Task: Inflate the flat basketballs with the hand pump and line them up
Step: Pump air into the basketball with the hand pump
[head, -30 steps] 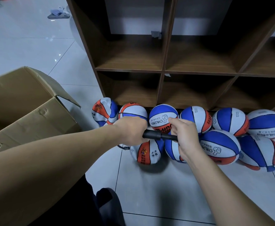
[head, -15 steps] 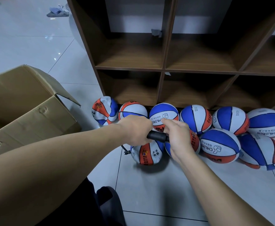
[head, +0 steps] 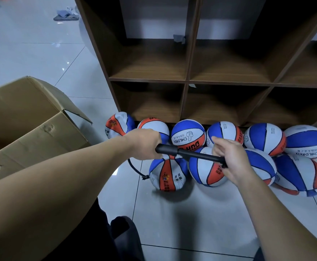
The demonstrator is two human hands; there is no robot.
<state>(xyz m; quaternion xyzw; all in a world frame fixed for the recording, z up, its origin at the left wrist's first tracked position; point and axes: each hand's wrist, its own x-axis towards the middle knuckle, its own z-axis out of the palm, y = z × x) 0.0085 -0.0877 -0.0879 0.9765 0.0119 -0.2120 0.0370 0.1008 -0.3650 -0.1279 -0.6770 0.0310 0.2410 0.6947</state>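
Observation:
I hold a black hand pump (head: pixel 189 153) level above the floor. My left hand (head: pixel 144 144) grips its thick barrel end, and my right hand (head: pixel 231 157) grips the handle end, with the thin rod drawn out between them. A black hose (head: pixel 135 169) curves down from under my left hand to the red, white and blue basketball (head: pixel 168 175) just below. Several more red, white and blue basketballs (head: pixel 188 135) lie in two rows on the floor against the foot of the shelf.
A dark wooden cubby shelf (head: pixel 187 80) stands behind the balls. An open cardboard box (head: pixel 26 119) sits at the left. White floor tiles (head: pixel 191 219) spread in front of the balls. Some cloth (head: pixel 65 15) lies far off at the top left.
My right hand has pulled the pump handle out to the right, after it was pushed in close to my left hand half a second ago. The balls have not moved.

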